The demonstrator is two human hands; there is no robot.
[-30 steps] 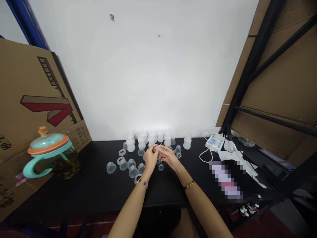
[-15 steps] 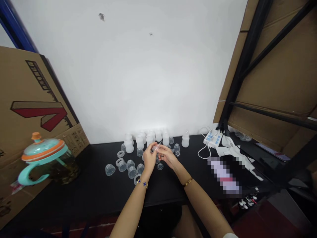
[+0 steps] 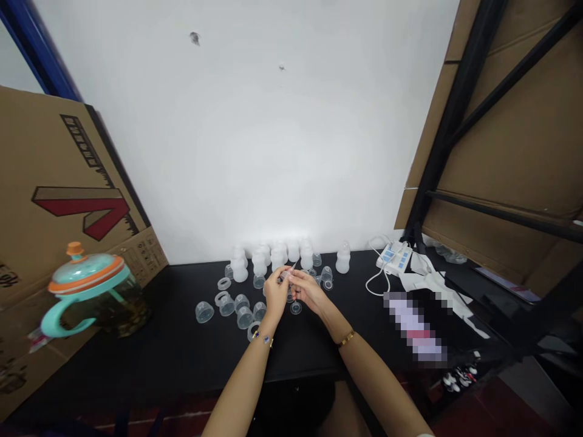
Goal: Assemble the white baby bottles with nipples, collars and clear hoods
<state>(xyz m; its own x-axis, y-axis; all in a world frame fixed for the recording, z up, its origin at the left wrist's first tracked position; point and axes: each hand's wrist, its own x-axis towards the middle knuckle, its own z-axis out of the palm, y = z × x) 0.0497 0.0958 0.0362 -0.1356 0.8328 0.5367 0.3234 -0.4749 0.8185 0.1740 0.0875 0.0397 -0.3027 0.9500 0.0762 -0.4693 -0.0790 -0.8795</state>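
Observation:
My left hand [image 3: 276, 295] and my right hand [image 3: 308, 288] meet over the middle of the black table, fingers pinched together. Between them is a small translucent bottle part [image 3: 286, 275], mostly covered by the fingers; a thin pointed tip sticks up from it. Behind the hands stand several white baby bottles [image 3: 240, 270] in a cluster. Clear dome caps [image 3: 245, 317] lie left of my left hand, with translucent rings [image 3: 224, 283] among them. A clear bottle nipple [image 3: 296, 308] rests just below my right hand.
One bottle with a nipple on top [image 3: 343, 260] stands apart at the right. Farther right are a power strip [image 3: 395, 257] with a white cable, torn white paper [image 3: 426, 282] and a blurred-out flat item [image 3: 414, 331]. A teal-lidded jug [image 3: 88, 285] stands left beside a cardboard box [image 3: 40, 243].
The view has shifted slightly, so the scene sits a little right and lower. Both hands stay together, still pinching the translucent part, with their fingers slightly rearranged.

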